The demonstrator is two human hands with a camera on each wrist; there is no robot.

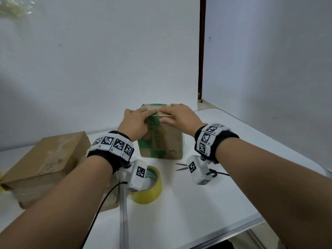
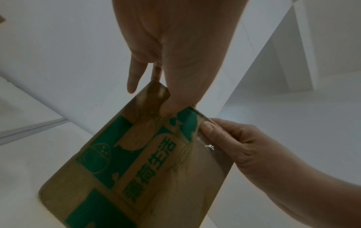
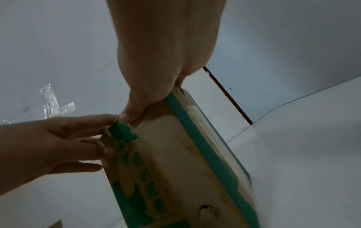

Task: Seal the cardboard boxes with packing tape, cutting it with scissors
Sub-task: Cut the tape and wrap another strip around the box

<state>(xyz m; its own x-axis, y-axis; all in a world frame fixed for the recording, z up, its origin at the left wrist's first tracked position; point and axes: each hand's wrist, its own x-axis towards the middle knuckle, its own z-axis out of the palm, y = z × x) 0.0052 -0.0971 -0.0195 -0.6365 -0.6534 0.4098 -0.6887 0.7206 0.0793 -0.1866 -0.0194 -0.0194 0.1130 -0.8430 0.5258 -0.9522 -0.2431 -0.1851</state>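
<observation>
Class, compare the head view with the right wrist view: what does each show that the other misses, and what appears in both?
Only the head view shows the yellow tape roll, the scissors lying on the white table, and the plain brown box at left.

Only the right wrist view shows crossed clear tape strips on the wall and a small hole low on the printed box's face.

Both show the green-printed box with the left hand and right hand pressing its top edge.
</observation>
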